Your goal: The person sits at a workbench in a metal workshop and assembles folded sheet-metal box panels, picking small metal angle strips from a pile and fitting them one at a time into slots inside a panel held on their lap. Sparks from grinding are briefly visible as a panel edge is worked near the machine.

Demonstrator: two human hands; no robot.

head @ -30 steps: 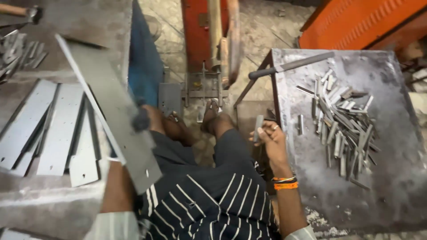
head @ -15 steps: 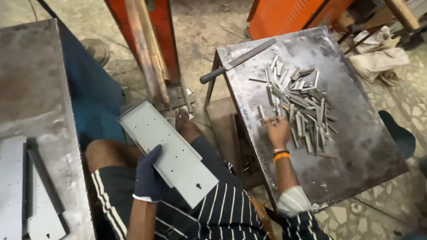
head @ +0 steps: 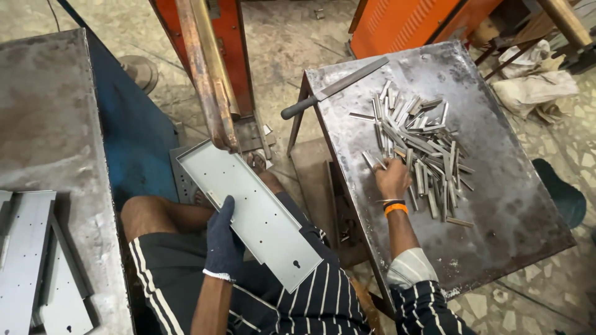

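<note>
A scuffed steel worktop (head: 496, 205) stands on a stone-chip floor (head: 292, 43), orange machines behind. The left hand (head: 222, 245), dark-gloved, has its fingers pinching the edge of a long grey tray (head: 248, 211) over the lap. The right hand (head: 392, 180) rests fingers-down on a heap of metal strips (head: 422, 142); a file (head: 335, 87) lies nearby.

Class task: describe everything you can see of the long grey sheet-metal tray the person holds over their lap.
The long grey sheet-metal tray is a flat rectangular panel with low folded-up rims, small punched holes and a keyhole slot near its close end. It looks clean and matt. It lies slantwise across the lap, far end beside the rusty orange machine post. The dark-gloved left hand grips its left rim.
</note>
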